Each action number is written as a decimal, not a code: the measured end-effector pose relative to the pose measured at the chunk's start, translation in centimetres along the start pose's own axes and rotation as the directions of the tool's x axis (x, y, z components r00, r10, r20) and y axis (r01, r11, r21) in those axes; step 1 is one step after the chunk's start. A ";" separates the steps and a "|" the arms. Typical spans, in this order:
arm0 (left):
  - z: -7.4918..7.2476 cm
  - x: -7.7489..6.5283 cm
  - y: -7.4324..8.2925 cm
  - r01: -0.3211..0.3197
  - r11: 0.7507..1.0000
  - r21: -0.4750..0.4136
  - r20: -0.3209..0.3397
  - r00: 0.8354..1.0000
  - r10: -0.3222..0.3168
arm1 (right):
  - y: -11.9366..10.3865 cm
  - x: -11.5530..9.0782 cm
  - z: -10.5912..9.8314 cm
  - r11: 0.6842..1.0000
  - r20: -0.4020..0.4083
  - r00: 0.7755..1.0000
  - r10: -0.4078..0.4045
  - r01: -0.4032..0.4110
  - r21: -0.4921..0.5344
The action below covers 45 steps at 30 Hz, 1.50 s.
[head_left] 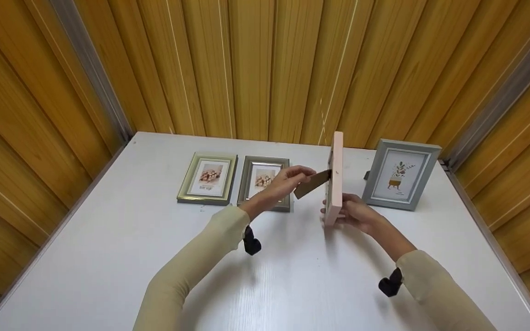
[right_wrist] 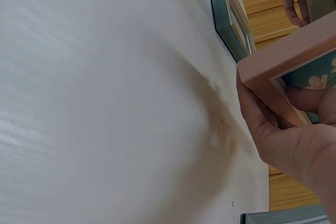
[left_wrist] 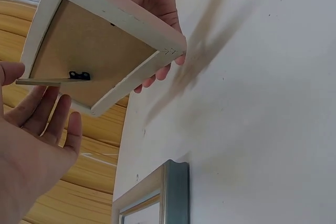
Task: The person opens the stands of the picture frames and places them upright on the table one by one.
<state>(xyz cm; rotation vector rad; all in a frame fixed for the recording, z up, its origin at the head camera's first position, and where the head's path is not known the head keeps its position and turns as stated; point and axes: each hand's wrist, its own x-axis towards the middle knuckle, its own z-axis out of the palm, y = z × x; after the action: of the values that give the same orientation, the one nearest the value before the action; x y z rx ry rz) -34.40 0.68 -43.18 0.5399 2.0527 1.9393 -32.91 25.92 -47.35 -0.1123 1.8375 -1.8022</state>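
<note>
A pink picture frame is held upright, edge-on to the head view. My right hand grips its lower part, with the thumb on the glass front and fingers behind the edge in the right wrist view. The front shows pale flowers on teal. My left hand pinches the brown easel stand, which is swung out from the frame's back. In the left wrist view, a black hinge joins this stand to the brown backing board.
On the white table, a gold frame and a grey-brown frame lie flat to the left. A grey frame with a plant picture stands at the right. Wood-patterned walls enclose the back and sides.
</note>
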 end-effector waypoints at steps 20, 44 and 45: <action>-0.1 0.9 1.2 -0.024 0.993 0.118 -0.213 0.976 0.049 | -0.6 0.4 -0.3 0.997 -0.266 0.963 -0.046 0.029 -0.067; 0.0 3.4 -0.4 -0.138 0.955 0.263 -0.364 0.902 0.231 | -2.0 1.1 0.2 0.920 -0.577 0.739 -0.348 0.151 -0.362; 0.0 3.5 -0.5 -0.141 0.954 0.265 -0.367 0.900 0.235 | -2.0 1.2 0.1 0.920 -0.580 0.737 -0.346 0.147 -0.362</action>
<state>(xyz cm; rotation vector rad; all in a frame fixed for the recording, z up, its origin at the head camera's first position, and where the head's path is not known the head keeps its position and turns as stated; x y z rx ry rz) -37.61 2.22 -43.49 0.4353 2.5927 2.0656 -34.49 25.08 -45.84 0.1799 2.6912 -1.8706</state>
